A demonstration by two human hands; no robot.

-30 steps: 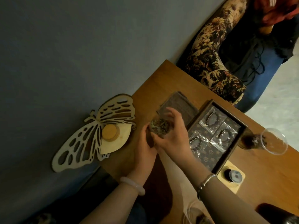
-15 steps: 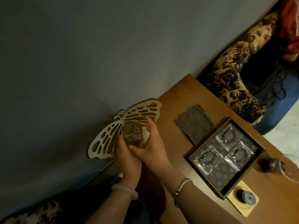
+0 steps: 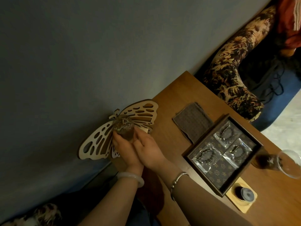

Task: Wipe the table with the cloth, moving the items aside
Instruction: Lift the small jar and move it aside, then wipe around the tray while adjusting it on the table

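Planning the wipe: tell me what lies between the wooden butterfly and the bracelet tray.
Head view: the folded grey cloth, close to the bracelet tray; the rest toward the wooden butterfly is bare tabletop.

Wall [image 3: 81, 54]: grey-blue, 10 o'clock.
Butterfly cut-out [image 3: 96, 142]: pale wood, against wall, 8 o'clock.
Floral armchair [image 3: 231, 70]: 2 o'clock.
Black cords [image 3: 275, 85]: 3 o'clock.

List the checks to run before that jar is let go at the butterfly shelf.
1. Jar held by left hand and right hand: ok.
2. Jar base resting on butterfly shelf: cannot tell, the hands hide it.
3. Shelf spot under the jar free: cannot tell.
4. Cloth lying free on the table: ok.
5. Table cleared for wiping: not ok; tray, glass pitcher and coaster stand on it.
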